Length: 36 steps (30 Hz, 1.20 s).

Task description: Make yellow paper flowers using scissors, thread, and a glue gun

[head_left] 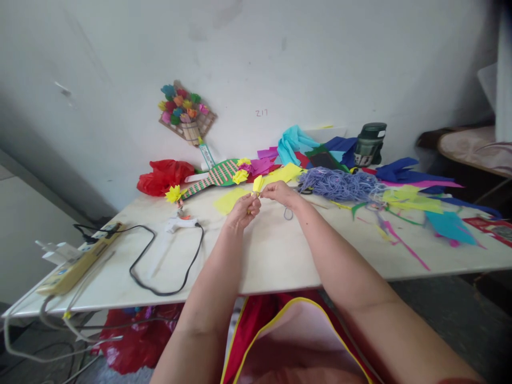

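Over the middle of the white table, my left hand (242, 211) is closed round the base of a folded piece of yellow crepe paper (258, 184). My right hand (280, 193) meets it from the right, thumb and finger pinched at the same base; what they pinch is too small to make out. A small loop of purple string (288, 214) lies under my right wrist. Flat yellow paper (231, 200) lies just behind my left hand. Beyond it is a green striped piece (224, 173) shaped like a stringed instrument, with yellow paper flowers (174, 194) on it.
A white glue gun (181, 224) with a black cord stands at left, near a power strip (82, 261). Tangled purple string (342, 185), coloured paper (450, 226) and a dark jar (370, 144) are at right. A red plastic bag (165, 177) sits at back left.
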Tool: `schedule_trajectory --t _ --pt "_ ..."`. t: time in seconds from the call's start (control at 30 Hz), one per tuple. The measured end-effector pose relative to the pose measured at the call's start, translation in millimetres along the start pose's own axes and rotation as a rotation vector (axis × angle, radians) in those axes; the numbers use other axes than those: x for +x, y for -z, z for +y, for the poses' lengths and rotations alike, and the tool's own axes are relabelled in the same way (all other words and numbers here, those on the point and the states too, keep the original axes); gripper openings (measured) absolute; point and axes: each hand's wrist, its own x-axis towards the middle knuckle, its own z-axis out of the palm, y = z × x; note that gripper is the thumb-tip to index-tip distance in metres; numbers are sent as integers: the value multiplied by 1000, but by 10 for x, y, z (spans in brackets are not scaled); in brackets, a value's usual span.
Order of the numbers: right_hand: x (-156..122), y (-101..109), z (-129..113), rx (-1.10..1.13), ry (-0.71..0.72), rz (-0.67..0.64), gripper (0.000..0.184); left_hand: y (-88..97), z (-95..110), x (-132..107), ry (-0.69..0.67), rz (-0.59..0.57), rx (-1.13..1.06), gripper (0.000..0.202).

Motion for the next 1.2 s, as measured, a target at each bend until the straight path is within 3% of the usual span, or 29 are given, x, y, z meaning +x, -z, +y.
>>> schedule_trajectory --t 0.17,0.27,0.47,0.77,1.0,1.2 --pt "-18 -54 -23 128 -43 17 20 -34 34 -12 6 58 -107 11" --pt "8 -151 7 360 -33 73 21 -48 54 -17 -24 69 -181 8" --pt "92 -322 47 859 118 170 19 -92 52 -15 -44 40 -265 13" --pt "40 -260 -52 1028 104 260 27 -220 25 -18 -31 -28 -272 10" --pt "17 -214 -133 1029 40 302 31 -299 34 -51 -48 -38 -281 10" --pt "17 -191 -123 1067 52 141 38 -313 31 -52 -43 -51 -268 11"
